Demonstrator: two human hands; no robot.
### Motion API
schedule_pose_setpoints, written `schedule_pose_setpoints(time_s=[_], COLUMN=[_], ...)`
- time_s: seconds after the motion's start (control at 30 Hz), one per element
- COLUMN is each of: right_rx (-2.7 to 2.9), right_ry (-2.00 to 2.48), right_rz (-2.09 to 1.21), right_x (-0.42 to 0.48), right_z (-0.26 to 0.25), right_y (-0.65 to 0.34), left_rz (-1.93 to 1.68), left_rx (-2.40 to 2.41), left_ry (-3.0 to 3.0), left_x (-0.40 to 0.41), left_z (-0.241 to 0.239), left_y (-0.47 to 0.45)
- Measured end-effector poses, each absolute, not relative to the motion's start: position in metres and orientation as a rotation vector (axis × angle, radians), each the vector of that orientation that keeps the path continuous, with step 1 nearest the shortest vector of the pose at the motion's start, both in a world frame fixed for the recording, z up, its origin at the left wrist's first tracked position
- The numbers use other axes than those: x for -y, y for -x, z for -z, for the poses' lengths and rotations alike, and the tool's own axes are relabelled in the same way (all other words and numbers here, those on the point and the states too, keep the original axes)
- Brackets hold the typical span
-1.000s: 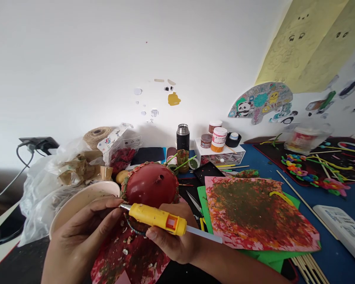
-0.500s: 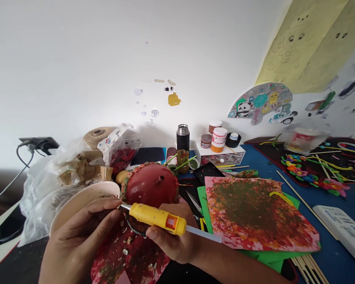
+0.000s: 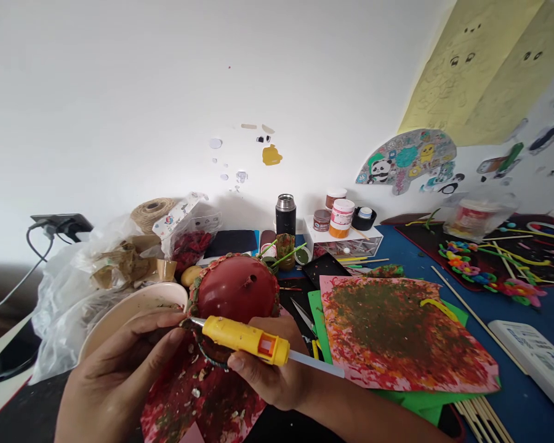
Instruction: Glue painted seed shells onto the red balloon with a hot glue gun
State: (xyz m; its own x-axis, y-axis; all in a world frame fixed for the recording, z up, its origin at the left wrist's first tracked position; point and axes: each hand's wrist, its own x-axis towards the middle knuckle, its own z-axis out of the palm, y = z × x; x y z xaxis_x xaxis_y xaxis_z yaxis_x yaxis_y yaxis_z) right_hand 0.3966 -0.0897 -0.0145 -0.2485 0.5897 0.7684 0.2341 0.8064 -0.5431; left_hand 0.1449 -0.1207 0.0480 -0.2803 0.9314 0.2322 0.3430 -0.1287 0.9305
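Observation:
My right hand [image 3: 277, 363] is wrapped round a yellow hot glue gun [image 3: 242, 338], which has a whitish glue stick [image 3: 318, 363] poking out of its back end. The metal nozzle points left, close to the fingertips of my left hand [image 3: 120, 369]. Those fingers are pinched together; a small dark piece seems to be between them, too hidden to name. Just behind the gun sits a shiny red balloon [image 3: 235, 286], ringed by a band of small green and reddish pieces. Below it lies a paint-stained sheet [image 3: 203, 400] scattered with small fragments.
A cream bowl [image 3: 115, 311] stands beside my left hand, with plastic bags [image 3: 60, 307] behind it. A black flask [image 3: 285, 215] and paint jars [image 3: 341, 216] line the wall. To the right are another painted sheet [image 3: 397, 332], scissors [image 3: 303, 315] and wooden sticks [image 3: 482, 418].
My left hand has shifted slightly left and its fingertips sit a little apart from the nozzle. The glue gun has barely moved; the balloon stays put.

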Motion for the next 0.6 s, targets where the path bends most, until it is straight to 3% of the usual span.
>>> schedule_pose_setpoints(time_s=[0.6], right_rx=[1.931], right_ry=[0.706], right_rz=[-0.304], right_x=[0.088], right_z=[0.024], right_y=[-0.396], left_rz=[-1.565], left_rx=[-1.63], left_ry=[-1.617], left_x=[0.113], left_z=[-0.059], left_y=[-0.152])
